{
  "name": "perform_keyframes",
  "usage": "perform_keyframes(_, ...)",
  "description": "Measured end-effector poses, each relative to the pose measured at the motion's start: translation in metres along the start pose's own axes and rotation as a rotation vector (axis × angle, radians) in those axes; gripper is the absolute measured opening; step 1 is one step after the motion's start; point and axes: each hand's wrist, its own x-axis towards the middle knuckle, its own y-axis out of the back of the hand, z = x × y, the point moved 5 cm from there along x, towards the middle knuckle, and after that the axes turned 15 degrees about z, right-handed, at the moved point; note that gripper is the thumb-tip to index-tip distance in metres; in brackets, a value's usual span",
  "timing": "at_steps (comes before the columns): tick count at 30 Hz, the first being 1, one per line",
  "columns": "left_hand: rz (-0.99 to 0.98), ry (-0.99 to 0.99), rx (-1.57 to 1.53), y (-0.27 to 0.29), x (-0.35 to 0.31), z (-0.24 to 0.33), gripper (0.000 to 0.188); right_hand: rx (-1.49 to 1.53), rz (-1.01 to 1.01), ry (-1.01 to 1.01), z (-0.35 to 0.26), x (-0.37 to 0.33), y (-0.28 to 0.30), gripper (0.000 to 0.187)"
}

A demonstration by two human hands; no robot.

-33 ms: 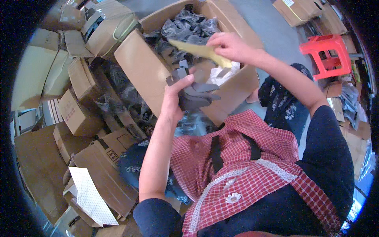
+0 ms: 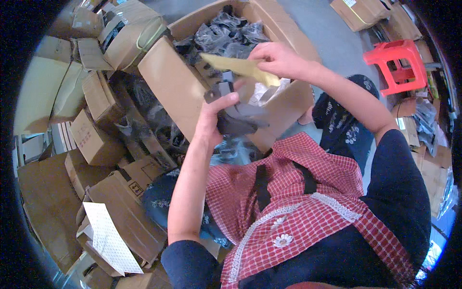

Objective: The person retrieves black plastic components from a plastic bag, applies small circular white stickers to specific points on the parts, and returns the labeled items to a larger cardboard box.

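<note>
My left hand (image 2: 210, 115) is closed around a dark grey part (image 2: 238, 120), its thumb across the top. The part has a blocky upper end and blurred curved pieces at its lower side. A little above and to the right, my right hand (image 2: 279, 59) pinches a limp yellow cloth-like piece (image 2: 236, 66) that stretches left above the grey part. Both hands are over the near side of an open cardboard box (image 2: 168, 79). Inside it lie several dark items in clear plastic bags (image 2: 226, 33), and crumpled white wrapping (image 2: 262, 92) shows below the yellow piece.
Cardboard cartons (image 2: 98, 137) are piled along the left, with a white printed sheet (image 2: 113, 241) on the lower ones. A red plastic stool (image 2: 397, 67) stands at the right. Another carton (image 2: 361, 14) is at the far right. My knees flank the near side of the box.
The yellow piece and my right hand have shifted slightly left. The grey part has turned a little in my left hand, and its curved pieces are now more blurred.
</note>
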Motion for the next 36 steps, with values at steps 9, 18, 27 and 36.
perform_keyframes(9,-0.058,-0.296,0.652,-0.048,-0.033,-0.004,0.035,0.430,-0.201,-0.641,0.004,-0.016,-0.017,0.040)
perform_keyframes(18,0.276,-0.189,0.050,-0.010,-0.011,0.006,0.030,0.948,-0.054,-0.713,0.000,-0.019,-0.042,0.053)
perform_keyframes(27,0.189,-0.130,-0.061,-0.024,-0.006,0.015,0.035,0.308,0.001,-0.313,-0.013,-0.025,-0.048,0.035)
perform_keyframes(36,0.148,-0.480,0.147,-0.011,-0.006,0.054,0.039,0.197,-0.118,-0.083,-0.021,-0.023,-0.006,0.046)
